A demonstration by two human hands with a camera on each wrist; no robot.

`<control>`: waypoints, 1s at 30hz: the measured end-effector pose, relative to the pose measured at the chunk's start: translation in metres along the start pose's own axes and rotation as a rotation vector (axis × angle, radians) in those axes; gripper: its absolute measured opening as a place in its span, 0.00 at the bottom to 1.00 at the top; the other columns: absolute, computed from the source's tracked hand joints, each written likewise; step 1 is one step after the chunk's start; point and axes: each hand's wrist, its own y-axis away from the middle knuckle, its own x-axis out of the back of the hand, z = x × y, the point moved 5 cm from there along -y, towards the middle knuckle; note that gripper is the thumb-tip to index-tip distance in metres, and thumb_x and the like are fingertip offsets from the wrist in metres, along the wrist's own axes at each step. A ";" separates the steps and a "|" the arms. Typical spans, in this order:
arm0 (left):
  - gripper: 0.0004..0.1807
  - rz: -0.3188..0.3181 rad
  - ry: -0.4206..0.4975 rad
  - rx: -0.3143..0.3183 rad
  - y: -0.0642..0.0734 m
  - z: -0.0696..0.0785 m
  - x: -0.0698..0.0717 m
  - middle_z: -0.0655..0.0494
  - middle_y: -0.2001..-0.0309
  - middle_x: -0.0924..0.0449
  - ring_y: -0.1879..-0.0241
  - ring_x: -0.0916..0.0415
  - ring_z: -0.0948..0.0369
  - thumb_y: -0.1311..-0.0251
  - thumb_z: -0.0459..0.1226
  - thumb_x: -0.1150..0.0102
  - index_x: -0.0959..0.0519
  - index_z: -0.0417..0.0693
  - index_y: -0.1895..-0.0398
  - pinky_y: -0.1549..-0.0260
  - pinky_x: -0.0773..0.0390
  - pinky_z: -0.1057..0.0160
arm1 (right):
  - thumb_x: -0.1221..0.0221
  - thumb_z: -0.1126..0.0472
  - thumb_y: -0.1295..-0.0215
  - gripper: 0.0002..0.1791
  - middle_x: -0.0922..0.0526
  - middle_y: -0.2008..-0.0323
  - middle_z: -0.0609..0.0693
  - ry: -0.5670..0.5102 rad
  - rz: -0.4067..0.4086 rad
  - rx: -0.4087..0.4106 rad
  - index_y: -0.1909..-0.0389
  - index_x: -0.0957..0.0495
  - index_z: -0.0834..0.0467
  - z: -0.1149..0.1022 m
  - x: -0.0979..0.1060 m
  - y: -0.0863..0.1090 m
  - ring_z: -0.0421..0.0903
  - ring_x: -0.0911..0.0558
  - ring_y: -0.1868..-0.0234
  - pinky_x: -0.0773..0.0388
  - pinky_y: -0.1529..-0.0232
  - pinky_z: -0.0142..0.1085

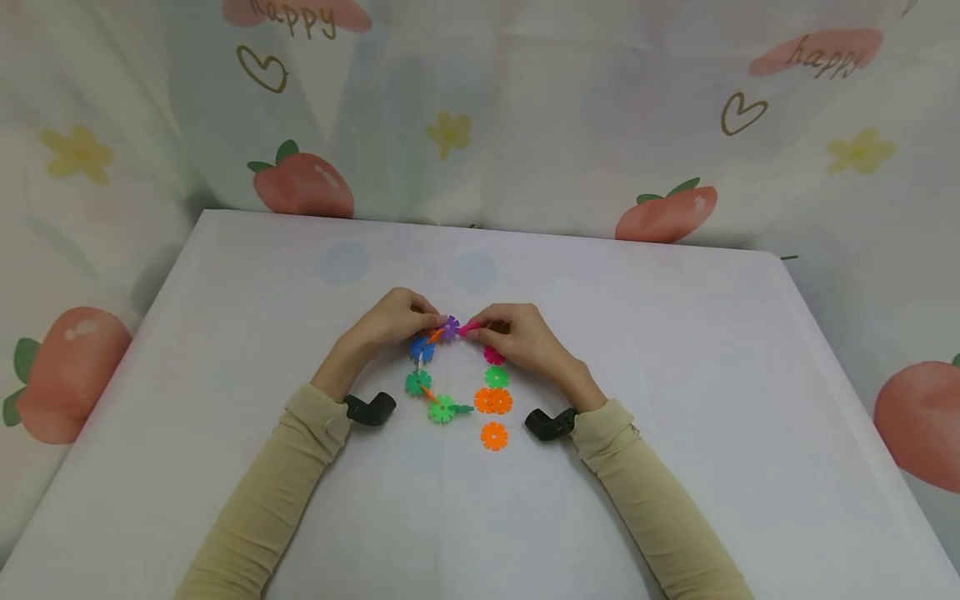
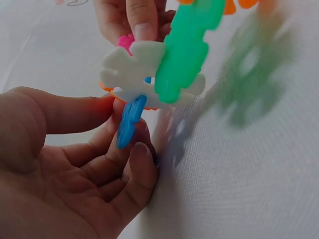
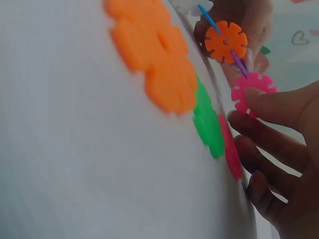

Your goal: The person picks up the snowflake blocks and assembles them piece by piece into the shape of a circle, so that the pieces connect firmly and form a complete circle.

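The left hand (image 1: 396, 317) pinches a chain of multicoloured, notched plastic discs (image 1: 422, 349), presumably steadying it; opposite, the right hand (image 1: 522, 336) pinches its bright-pink, notched plastic end disc (image 3: 260, 81), likely for alignment.

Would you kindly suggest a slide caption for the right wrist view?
Right hand pinching a pink notched disc at the end of a linked chain, beside orange discs lying flat.

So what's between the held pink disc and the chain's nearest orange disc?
The purple disc, edge-on, sits between the pink disc and the orange disc; the right wrist view shows it.
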 end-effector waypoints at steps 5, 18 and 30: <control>0.17 -0.016 0.004 -0.003 0.002 0.000 0.000 0.46 0.57 0.19 0.58 0.27 0.56 0.27 0.42 0.41 0.15 0.35 0.50 0.60 0.26 0.65 | 0.33 0.63 0.32 0.07 0.10 0.62 0.48 0.015 0.041 0.055 0.56 0.10 0.56 -0.005 -0.001 0.000 0.44 0.19 0.67 0.20 0.62 0.33; 0.16 -0.073 0.008 -0.046 0.003 0.000 0.000 0.50 0.64 0.22 0.63 0.29 0.58 0.26 0.40 0.44 0.16 0.33 0.52 0.63 0.30 0.66 | 0.33 0.67 0.33 0.08 0.09 0.62 0.51 0.032 0.091 0.115 0.56 0.10 0.59 -0.011 -0.003 -0.002 0.45 0.17 0.66 0.18 0.59 0.34; 0.15 -0.062 0.052 -0.037 0.003 0.004 -0.006 0.50 0.66 0.22 0.65 0.30 0.58 0.27 0.38 0.43 0.15 0.33 0.54 0.66 0.31 0.65 | 0.33 0.69 0.35 0.06 0.10 0.68 0.53 0.093 0.127 0.194 0.59 0.10 0.63 -0.023 -0.005 0.001 0.40 0.24 0.78 0.24 0.70 0.30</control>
